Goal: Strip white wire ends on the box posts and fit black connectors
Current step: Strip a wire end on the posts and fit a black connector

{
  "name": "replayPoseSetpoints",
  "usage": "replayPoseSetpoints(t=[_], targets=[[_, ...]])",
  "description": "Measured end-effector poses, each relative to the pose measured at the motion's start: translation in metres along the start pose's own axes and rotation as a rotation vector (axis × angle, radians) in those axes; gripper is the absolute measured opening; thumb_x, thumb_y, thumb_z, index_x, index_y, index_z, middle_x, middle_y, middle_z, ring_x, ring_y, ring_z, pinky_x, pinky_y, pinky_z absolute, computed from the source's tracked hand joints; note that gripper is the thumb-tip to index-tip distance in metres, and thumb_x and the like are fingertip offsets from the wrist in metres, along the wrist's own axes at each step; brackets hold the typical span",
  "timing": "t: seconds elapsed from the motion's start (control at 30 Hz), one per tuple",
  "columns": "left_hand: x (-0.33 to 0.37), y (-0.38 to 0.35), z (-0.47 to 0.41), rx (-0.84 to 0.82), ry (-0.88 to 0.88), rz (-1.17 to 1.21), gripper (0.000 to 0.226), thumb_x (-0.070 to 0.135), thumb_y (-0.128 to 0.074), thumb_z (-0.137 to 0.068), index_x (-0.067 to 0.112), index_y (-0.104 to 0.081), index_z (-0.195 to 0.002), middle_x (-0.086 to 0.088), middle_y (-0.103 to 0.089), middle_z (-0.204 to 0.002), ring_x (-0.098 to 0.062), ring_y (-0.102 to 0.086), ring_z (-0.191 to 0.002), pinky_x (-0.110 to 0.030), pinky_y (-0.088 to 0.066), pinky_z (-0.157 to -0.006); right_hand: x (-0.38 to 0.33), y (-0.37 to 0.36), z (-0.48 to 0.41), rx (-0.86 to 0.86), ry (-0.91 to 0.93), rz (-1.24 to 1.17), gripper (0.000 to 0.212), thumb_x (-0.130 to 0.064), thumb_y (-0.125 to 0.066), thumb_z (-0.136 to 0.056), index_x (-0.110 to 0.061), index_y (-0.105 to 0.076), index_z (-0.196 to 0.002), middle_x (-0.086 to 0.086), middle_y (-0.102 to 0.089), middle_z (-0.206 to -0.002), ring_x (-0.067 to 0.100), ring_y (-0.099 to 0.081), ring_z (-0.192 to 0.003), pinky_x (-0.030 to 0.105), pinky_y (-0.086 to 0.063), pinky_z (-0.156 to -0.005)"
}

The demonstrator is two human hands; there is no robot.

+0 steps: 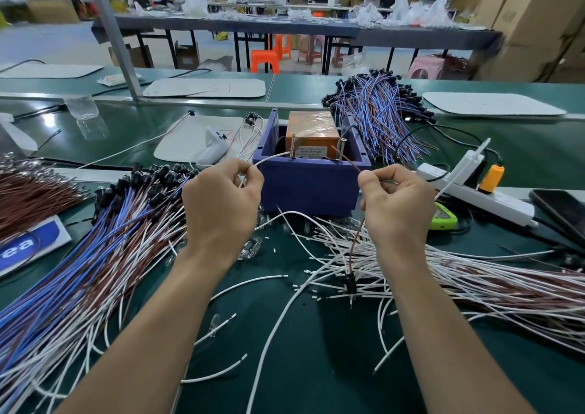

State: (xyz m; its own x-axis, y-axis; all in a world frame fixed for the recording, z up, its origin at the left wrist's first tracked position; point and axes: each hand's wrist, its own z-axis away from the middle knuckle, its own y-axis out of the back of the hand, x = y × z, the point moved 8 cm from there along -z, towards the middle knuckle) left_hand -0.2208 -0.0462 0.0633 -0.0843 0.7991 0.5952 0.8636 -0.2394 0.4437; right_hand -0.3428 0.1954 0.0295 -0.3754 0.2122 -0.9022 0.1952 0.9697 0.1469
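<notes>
The left hand (221,204) pinches a white wire (272,157) that reaches a post (292,147) on the purple box (310,185). The right hand (399,207) pinches a brown wire (348,160), and its black connector (349,282) hangs below. A blue card (28,242) shows "ea".

1 view, head-worn wide-angle: faces forward and down, close over the green bench (332,366) filling lower frame; workshop background across upper frame.

White wire (273,157): being held with its end at the left post (292,146).
Box (308,188): blue, open-topped.
Black connector (349,282): being dangled on brown wire (356,239).
</notes>
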Motion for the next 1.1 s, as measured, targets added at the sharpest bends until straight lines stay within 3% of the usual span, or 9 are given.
replayPoseSetpoints(t=[0.23, 0.43, 0.57, 0.7, 0.8, 0.9, 1.1], targets=[[-0.003, 0.0, 0.0, -0.008, 0.013, 0.002, 0.02, 0.023, -0.069, -0.09, 0.023, -0.072, -0.07, 0.009, -0.035, -0.04, -0.008, -0.047, -0.047, -0.002, -0.031, -0.059, 0.0, 0.001, 0.001, 0.002, -0.002, 0.01, 0.021, -0.025, -0.072, -0.092, -0.02, -0.067, -0.071, -0.007, -0.065, -0.052, 0.005, -0.053, -0.041, 0.024, -0.043, -0.052], [0.001, 0.001, 0.001, 0.006, 0.002, -0.007, 0.019, 0.019, -0.071, -0.089, 0.02, -0.074, -0.071, 0.012, -0.035, -0.041, -0.002, -0.037, -0.041, 0.0, -0.031, -0.058, -0.002, -0.001, 0.001, 0.016, 0.003, 0.018, 0.022, -0.028, -0.072, -0.091, -0.022, -0.067, -0.07, -0.009, -0.065, -0.052, 0.005, -0.055, -0.042, 0.022, -0.044, -0.051], [0.001, 0.001, 0.001, 0.007, 0.015, 0.001, 0.019, 0.019, -0.07, -0.089, 0.02, -0.074, -0.071, 0.011, -0.035, -0.041, -0.006, -0.038, -0.041, -0.024, -0.027, -0.055, -0.005, 0.001, 0.001, 0.044, 0.032, 0.018, 0.02, -0.026, -0.075, -0.089, -0.024, -0.067, -0.07, -0.011, -0.067, -0.055, 0.007, -0.057, -0.044, 0.024, -0.046, -0.051], [0.002, 0.001, 0.001, 0.015, 0.018, 0.007, 0.018, 0.019, -0.071, -0.089, 0.019, -0.074, -0.071, 0.01, -0.034, -0.041, -0.007, -0.036, -0.041, -0.026, -0.021, -0.057, -0.006, 0.005, 0.002, 0.08, 0.038, 0.009, 0.023, -0.021, -0.078, -0.085, -0.03, -0.066, -0.067, -0.016, -0.064, -0.054, 0.003, -0.051, -0.042, 0.018, -0.04, -0.048], [0.002, 0.001, 0.0, 0.006, 0.021, 0.017, 0.019, 0.022, -0.07, -0.09, 0.021, -0.074, -0.072, 0.009, -0.035, -0.041, -0.009, -0.039, -0.04, -0.022, -0.027, -0.056, -0.008, 0.009, 0.001, 0.105, 0.045, 0.007, 0.027, -0.018, -0.079, -0.083, -0.032, -0.065, -0.065, -0.016, -0.065, -0.057, 0.003, -0.051, -0.042, 0.013, -0.038, -0.046], [0.002, 0.001, 0.001, -0.008, 0.014, 0.032, 0.019, 0.022, -0.07, -0.091, 0.021, -0.075, -0.072, 0.009, -0.037, -0.041, -0.006, -0.049, -0.051, -0.004, -0.033, -0.059, -0.009, 0.01, 0.001, 0.114, 0.054, 0.026, 0.028, -0.017, -0.081, -0.082, -0.032, -0.064, -0.064, -0.016, -0.065, -0.056, 0.002, -0.054, -0.042, 0.011, -0.038, -0.046], [0.004, 0.002, 0.001, -0.006, 0.002, 0.021, 0.019, 0.021, -0.071, -0.09, 0.021, -0.074, -0.072, 0.009, -0.034, -0.041, -0.005, -0.048, -0.05, -0.002, -0.032, -0.058, -0.006, 0.009, 0.0, 0.13, 0.049, 0.058, 0.028, -0.018, -0.085, -0.078, -0.032, -0.065, -0.064, -0.013, -0.063, -0.051, 0.003, -0.057, -0.045, 0.013, -0.041, -0.047]])
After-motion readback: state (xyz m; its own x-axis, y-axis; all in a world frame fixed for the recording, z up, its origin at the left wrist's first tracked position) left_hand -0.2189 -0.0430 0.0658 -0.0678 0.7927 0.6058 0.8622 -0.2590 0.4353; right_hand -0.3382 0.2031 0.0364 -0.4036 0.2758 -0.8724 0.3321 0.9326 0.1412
